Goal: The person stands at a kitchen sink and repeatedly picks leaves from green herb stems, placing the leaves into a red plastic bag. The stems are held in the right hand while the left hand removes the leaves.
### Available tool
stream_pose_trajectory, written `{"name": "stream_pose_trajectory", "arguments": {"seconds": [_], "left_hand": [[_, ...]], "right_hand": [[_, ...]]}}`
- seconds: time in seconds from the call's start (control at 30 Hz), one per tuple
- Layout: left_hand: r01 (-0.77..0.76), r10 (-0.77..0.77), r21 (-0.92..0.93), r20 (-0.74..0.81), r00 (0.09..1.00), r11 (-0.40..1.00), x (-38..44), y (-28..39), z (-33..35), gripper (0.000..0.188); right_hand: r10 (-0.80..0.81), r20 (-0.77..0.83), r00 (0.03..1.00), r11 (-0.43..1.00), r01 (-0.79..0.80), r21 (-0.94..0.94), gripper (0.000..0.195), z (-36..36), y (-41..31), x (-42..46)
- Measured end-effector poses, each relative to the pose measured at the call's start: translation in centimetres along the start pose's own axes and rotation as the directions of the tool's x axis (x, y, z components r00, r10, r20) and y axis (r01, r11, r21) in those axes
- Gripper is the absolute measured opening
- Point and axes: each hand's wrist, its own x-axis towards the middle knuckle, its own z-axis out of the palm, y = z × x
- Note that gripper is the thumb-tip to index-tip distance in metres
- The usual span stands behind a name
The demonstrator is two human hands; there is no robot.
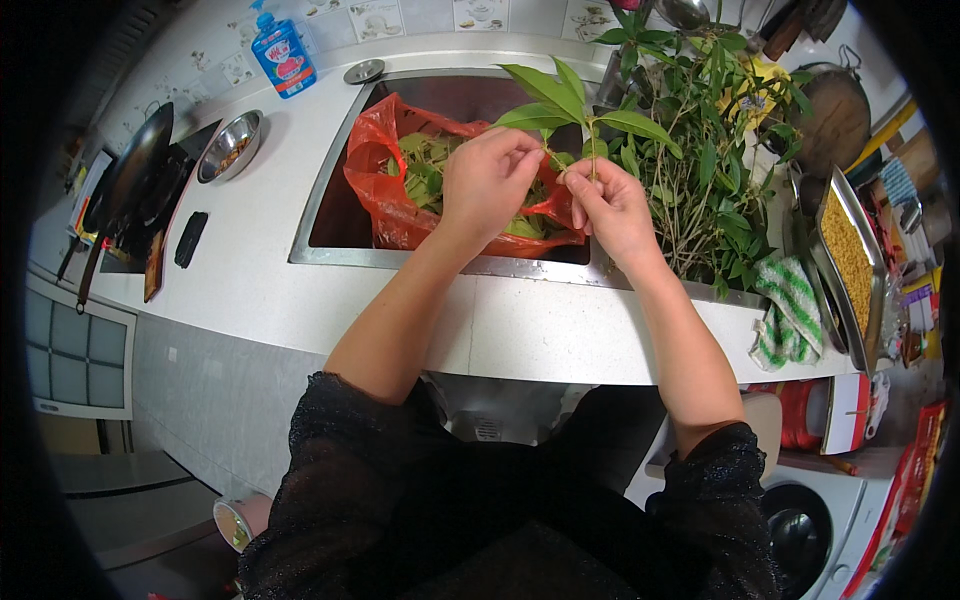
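Observation:
Over the sink [311, 232] my right hand [616, 210] pinches the stem of a leafy green sprig [551, 96] between thumb and fingers. My left hand [487, 180] has its thumb and fingertips closed at a side shoot of the same sprig, just left of the right hand. Broad leaves fan out above both hands. Below them, an open red plastic bag [367, 157] sits in the sink basin with loose green leaves [426, 176] inside. My left hand and forearm hide part of the bag. A heap of leafy branches [705, 172] lies right of my right hand.
A blue pump bottle [283, 56], a drain strainer [364, 71] and a steel bowl [231, 146] stand left and behind. A wok [135, 169] is on the stove. At right lie a green-striped cloth [791, 315] and a metal tray [862, 330] of yellow grains.

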Motion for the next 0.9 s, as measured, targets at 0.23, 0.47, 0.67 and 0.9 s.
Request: {"name": "stream_pose_trajectory", "arguments": {"seconds": [0.23, 0.47, 0.67, 0.9], "left_hand": [[0.119, -0.146, -0.357, -0.049, 0.988, 0.926, -0.8, -0.5, 1.0, 0.004], [0.126, -0.285, -0.444, -0.312, 0.907, 0.887, 1.2, -2.4, -2.2, 0.004], [0.322, -0.289, 0.061, -0.311, 0.905, 0.945, 2.2, -3.5, -4.2, 0.016], [0.219, -0.471, 0.688, 0.2, 0.859, 0.692, 0.9, -5.2, -3.1, 0.023]], "right_hand": [[-0.236, -0.075, 0.969, 0.925, 0.201, -0.322, 0.012, 1.8, -0.3, -0.7], [-0.208, -0.07, 0.976, 0.95, 0.184, -0.252, 0.011, 1.9, -0.9, -1.0], [0.125, 0.311, 0.942, 0.93, -0.221, 0.295, 0.017, -0.3, -0.2, 0.0], [0.315, 0.353, 0.881, 0.806, -0.444, 0.39, 0.016, 0.0, 0.4, 0.3]]}}
